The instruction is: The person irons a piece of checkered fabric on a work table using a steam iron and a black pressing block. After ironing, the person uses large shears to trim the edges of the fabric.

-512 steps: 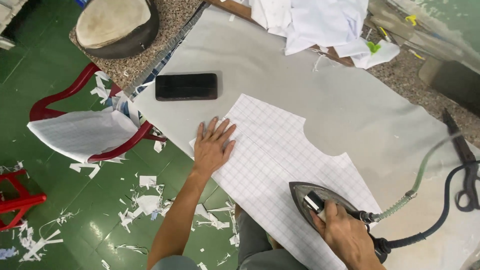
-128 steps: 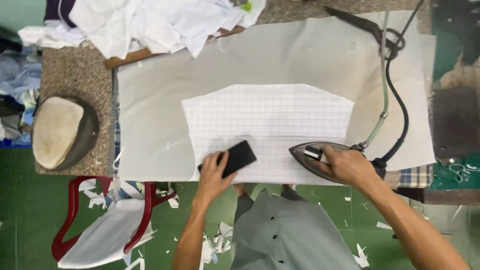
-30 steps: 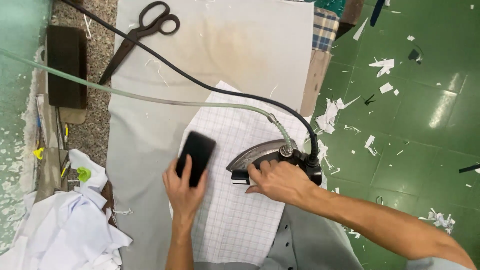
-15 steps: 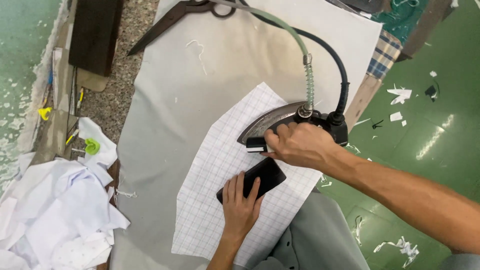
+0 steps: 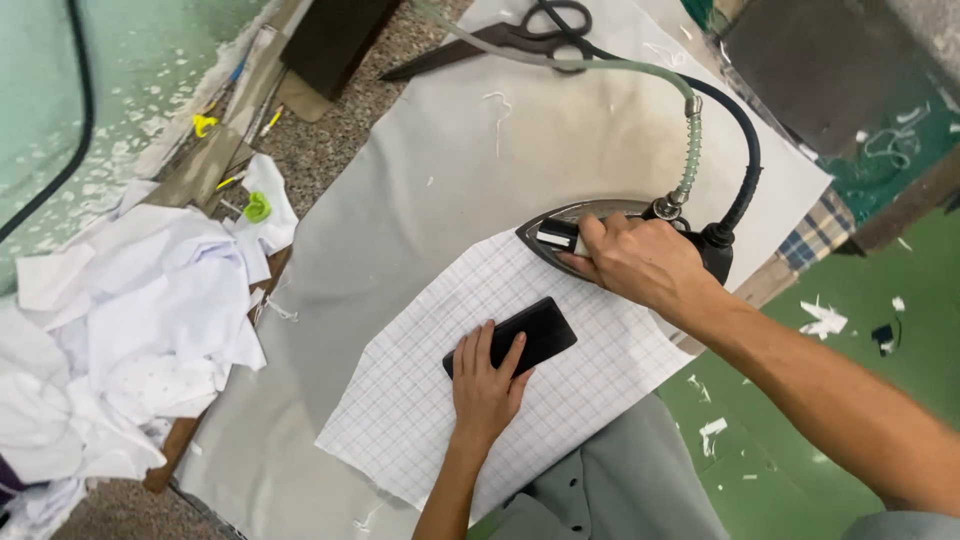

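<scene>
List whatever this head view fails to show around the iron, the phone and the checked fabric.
- Iron: handle and soleplate hidden, head view, by the right hand and its own body.
- Black phone: near end covered by the left hand.
- Checked fabric: near edge hidden behind the left forearm and grey shirt.
- Scissors: handles cut off by the top edge.
- Small yellow and green bits: too small to identify.

Iron (image 5: 590,225): metal sole, dull grey sheen; black plastic handle under right hand (image 5: 640,265). Hose (image 5: 688,150): translucent greenish ribbed plastic; cord (image 5: 745,170) matt black rubber. Phone (image 5: 520,335): glossy black slab under left hand (image 5: 487,385). Grid-printed piece (image 5: 450,400): thin white cloth, matt. Cover cloth (image 5: 420,190): grey, matt, smooth. Surface (image 5: 330,120): speckled stone, rough. Scissors (image 5: 500,35): dark metal. Scrap pile (image 5: 130,310): white crumpled cloth. Floor (image 5: 880,330): green, glossy.
</scene>
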